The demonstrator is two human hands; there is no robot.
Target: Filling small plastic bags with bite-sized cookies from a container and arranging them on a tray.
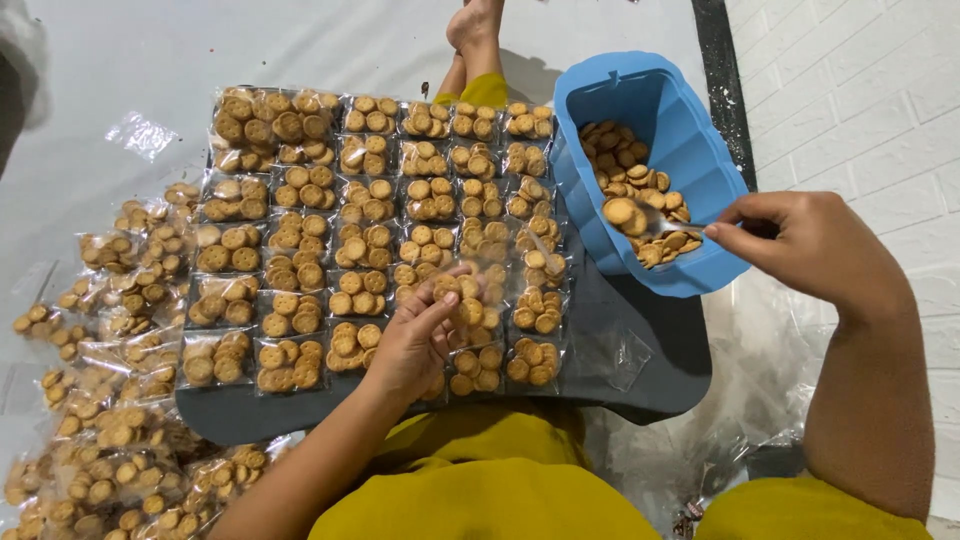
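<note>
A seated person in yellow clothing filled small clear packets with round biscuits, working over a dark grey tray [640,385] laid across the lap. The left hand [415,340], near the tray's front edge, had its fingers [440,305] closed around a part-filled clear packet [470,300], holding it up above the rows. The right hand [815,245], off the tray's right side, pinched the handle of a metal spoon [665,222] whose bowl dipped into the loose biscuits [630,195] inside a blue plastic tub [690,130] resting against the tray's right edge.

The work appeared to stand at the scooping stage: a spoonful being gathered while the packet waited. The next move, on this showing, would call for carrying the loaded spoon leftward from the tub to the packet's mouth without spilling, with the left fingers keeping that mouth open.

Filled packets [365,210] covered most of the tray in rows, leaving little bare surface near the held packet. An empty clear bag [615,355] lay on the tray's front right corner. More filled packets [110,400] lay heaped on the white floor left of the tray, with another loose wrapper [142,133] beyond the tray's far left corner. A bare foot [475,25] showed past the tray's far edge. A white brick wall [860,90] rose right of the tub.
</note>
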